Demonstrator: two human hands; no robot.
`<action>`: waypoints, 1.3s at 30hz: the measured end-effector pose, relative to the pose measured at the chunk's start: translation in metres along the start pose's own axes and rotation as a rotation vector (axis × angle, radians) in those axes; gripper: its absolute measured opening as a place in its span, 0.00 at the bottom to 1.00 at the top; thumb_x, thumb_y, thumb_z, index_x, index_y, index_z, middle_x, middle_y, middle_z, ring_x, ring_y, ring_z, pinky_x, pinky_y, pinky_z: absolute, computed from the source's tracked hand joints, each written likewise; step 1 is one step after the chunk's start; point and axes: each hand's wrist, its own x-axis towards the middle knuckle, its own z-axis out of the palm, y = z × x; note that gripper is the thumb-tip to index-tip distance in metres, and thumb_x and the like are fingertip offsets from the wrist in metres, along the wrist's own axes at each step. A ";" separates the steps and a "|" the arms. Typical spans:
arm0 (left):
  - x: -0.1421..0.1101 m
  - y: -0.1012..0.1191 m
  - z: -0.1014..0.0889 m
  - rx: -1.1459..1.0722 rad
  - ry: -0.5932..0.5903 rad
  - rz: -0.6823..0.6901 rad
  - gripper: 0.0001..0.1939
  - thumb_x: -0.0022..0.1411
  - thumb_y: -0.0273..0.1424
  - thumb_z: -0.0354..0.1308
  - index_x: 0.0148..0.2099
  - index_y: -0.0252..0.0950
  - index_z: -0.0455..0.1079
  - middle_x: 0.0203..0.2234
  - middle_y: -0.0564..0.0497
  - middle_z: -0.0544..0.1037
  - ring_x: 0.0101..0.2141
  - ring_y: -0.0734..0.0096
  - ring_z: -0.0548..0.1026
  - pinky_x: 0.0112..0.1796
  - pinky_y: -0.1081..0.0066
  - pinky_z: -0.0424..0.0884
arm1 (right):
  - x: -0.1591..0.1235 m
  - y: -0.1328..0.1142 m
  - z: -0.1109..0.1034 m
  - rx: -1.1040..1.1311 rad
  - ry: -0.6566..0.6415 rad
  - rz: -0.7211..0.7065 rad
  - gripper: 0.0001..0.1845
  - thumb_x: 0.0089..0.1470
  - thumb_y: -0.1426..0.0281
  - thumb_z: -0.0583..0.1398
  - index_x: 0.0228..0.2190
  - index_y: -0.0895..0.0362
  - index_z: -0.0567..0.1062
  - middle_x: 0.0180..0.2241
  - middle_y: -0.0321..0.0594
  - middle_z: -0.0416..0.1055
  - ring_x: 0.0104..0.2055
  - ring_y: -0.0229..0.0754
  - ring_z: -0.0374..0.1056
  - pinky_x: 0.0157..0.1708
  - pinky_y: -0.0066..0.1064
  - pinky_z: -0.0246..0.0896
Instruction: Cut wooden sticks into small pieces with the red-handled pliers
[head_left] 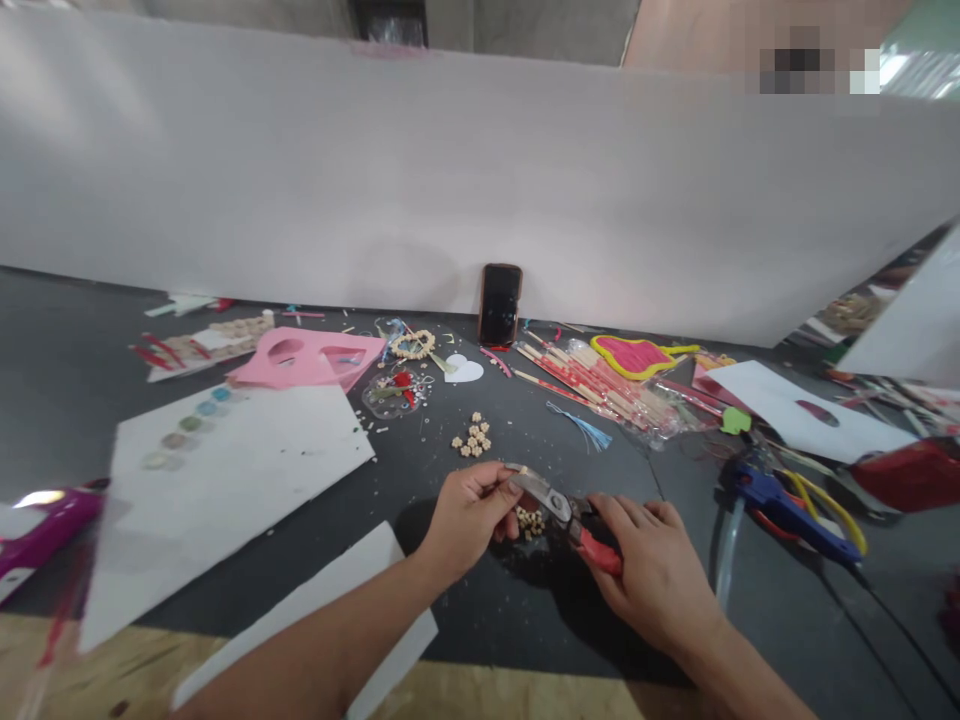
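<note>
My right hand point(649, 560) is wrapped around the red handles of a pair of pruning shears point(556, 503), whose metal blades point left. At the blade tips, my left hand point(469, 515) is closed in a pinch; what sits between its fingers is too small to make out. Under the shears lies a small pile of light wooden pieces point(531, 522), partly hidden by the fingers. Just beyond my left hand is a loose group of flower-shaped wooden beads point(474, 437) on the dark table point(420, 480).
A phone point(500, 303) leans against the white partition point(465, 180). White boards point(225, 490) and pink foam point(300, 358) lie left. Bagged chopsticks point(592, 380), a blue tassel point(583, 425) and a blue glue gun point(795, 510) lie right. At the far left is a purple tool point(52, 530).
</note>
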 end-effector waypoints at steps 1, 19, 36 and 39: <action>0.000 0.000 0.001 -0.011 0.000 -0.009 0.12 0.56 0.36 0.54 0.29 0.31 0.70 0.14 0.54 0.70 0.14 0.80 0.64 0.17 0.79 0.59 | 0.000 0.000 -0.001 -0.010 0.002 0.006 0.16 0.48 0.67 0.55 0.41 0.57 0.67 0.35 0.45 0.72 0.33 0.43 0.65 0.37 0.36 0.47; 0.003 -0.001 -0.003 0.019 0.039 0.012 0.11 0.54 0.35 0.55 0.30 0.32 0.71 0.16 0.55 0.71 0.15 0.81 0.65 0.18 0.79 0.58 | 0.004 0.001 0.005 -0.060 0.047 0.033 0.24 0.47 0.66 0.55 0.48 0.56 0.64 0.41 0.45 0.71 0.42 0.48 0.64 0.45 0.43 0.44; 0.000 -0.001 -0.001 0.032 0.012 0.002 0.12 0.56 0.36 0.53 0.28 0.31 0.69 0.13 0.54 0.69 0.14 0.80 0.62 0.18 0.79 0.57 | 0.000 -0.001 0.001 -0.027 -0.013 0.031 0.16 0.47 0.68 0.55 0.40 0.56 0.68 0.35 0.44 0.73 0.32 0.43 0.65 0.36 0.36 0.47; 0.001 0.000 0.000 0.007 0.024 -0.004 0.11 0.56 0.36 0.54 0.30 0.31 0.69 0.19 0.52 0.74 0.15 0.81 0.64 0.18 0.79 0.57 | 0.001 -0.001 0.002 -0.035 -0.016 0.043 0.16 0.46 0.67 0.56 0.40 0.56 0.67 0.34 0.43 0.72 0.33 0.43 0.66 0.37 0.36 0.46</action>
